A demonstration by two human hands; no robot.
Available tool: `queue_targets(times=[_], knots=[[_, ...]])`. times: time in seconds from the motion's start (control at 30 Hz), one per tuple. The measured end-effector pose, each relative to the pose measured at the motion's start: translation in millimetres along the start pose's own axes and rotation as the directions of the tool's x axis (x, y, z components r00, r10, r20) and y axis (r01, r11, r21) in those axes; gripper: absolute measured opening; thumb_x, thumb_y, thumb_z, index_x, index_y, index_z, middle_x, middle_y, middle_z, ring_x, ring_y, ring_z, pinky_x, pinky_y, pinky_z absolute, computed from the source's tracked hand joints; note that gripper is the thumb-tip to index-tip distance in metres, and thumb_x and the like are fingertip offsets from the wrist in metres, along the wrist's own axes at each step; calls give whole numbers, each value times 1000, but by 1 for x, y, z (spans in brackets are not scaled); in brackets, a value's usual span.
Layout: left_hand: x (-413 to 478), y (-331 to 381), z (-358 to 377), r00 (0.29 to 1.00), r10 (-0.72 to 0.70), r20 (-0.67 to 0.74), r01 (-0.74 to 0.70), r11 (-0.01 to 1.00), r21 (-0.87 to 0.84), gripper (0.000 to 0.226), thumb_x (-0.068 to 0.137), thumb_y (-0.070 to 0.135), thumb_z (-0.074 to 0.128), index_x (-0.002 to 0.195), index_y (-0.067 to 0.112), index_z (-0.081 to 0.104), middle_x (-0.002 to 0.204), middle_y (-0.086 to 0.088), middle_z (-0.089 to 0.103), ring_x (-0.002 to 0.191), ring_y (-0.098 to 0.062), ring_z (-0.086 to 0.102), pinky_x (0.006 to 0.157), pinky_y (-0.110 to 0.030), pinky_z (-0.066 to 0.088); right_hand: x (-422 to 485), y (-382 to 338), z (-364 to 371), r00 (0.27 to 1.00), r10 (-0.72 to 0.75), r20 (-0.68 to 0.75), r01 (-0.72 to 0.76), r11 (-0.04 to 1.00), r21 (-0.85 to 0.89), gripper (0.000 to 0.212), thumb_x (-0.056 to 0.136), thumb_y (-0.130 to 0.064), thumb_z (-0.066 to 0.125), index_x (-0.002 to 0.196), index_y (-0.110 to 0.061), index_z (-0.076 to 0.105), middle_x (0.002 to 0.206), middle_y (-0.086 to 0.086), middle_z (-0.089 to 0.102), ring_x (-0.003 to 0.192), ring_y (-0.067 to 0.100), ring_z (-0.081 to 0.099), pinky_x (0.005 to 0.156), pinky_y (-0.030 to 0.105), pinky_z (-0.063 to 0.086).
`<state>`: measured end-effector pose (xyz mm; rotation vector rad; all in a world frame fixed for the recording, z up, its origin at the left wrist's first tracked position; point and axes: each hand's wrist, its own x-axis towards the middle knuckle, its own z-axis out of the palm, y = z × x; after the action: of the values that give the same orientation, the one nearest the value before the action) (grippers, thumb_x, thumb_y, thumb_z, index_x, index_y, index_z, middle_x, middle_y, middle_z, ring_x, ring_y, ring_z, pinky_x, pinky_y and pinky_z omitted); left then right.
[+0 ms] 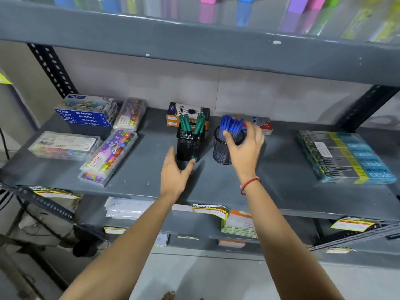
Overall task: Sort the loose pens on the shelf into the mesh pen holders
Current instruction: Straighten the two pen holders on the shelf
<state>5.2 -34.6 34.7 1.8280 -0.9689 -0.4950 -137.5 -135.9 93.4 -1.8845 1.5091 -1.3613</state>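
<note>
Two black mesh pen holders stand mid-shelf. The square holder [188, 146] on the left carries several green pens [191, 125]. The round holder [221, 151] on the right carries several blue pens [230, 125]. My left hand [174, 174] hovers just in front of the square holder, fingers apart, fingertips near its base, holding nothing. My right hand [245, 148] is up against the round holder's right side and rim, fingers spread, thumb near the blue pens. I cannot tell whether it grips the holder.
The grey metal shelf [216, 185] holds oil pastel boxes [86, 114] and plastic crayon cases [110, 158] at left, an ink box [188, 111] behind the holders, a small red-white box [263, 124] behind my right hand, and pencil packs [344, 156] at right. An upper shelf [194, 46] overhangs.
</note>
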Motion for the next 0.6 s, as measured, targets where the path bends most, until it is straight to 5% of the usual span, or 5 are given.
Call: queue_targets(times=[0.1,0.23,0.4,0.6], knots=[[24,19,10,997,-57,-46,54,997,-57,101,72,40,78,145,3,18,150,-15,29,136,-26,27,107,-35,23,-1,16,-2,980,149,135,-147,989,-25,94,65,-45,80,137,-4,34,139,18,39,132,32,33,109,42,32],[45,21,25,994,-75,-74,70,995,-71,114,58,43,85,145,9,20,144,-10,41,130,-24,39,105,-40,35,5,28,8,914,266,307,-266,963,-42,114,55,-43,87,143,-8,22,144,18,35,135,32,33,111,45,34],[47,19,32,985,-60,-163,54,998,-38,89,60,42,83,134,18,39,121,-3,61,111,-25,55,85,-37,46,8,33,19,920,286,269,-309,950,50,86,53,-30,90,124,-12,45,124,10,60,116,26,56,99,34,45],[38,17,26,974,-39,-225,29,998,-47,86,59,43,83,132,21,43,115,-1,65,106,-24,59,82,-33,46,1,30,11,933,264,243,-289,955,73,77,56,-28,88,119,-12,49,117,7,65,107,20,61,92,25,47]])
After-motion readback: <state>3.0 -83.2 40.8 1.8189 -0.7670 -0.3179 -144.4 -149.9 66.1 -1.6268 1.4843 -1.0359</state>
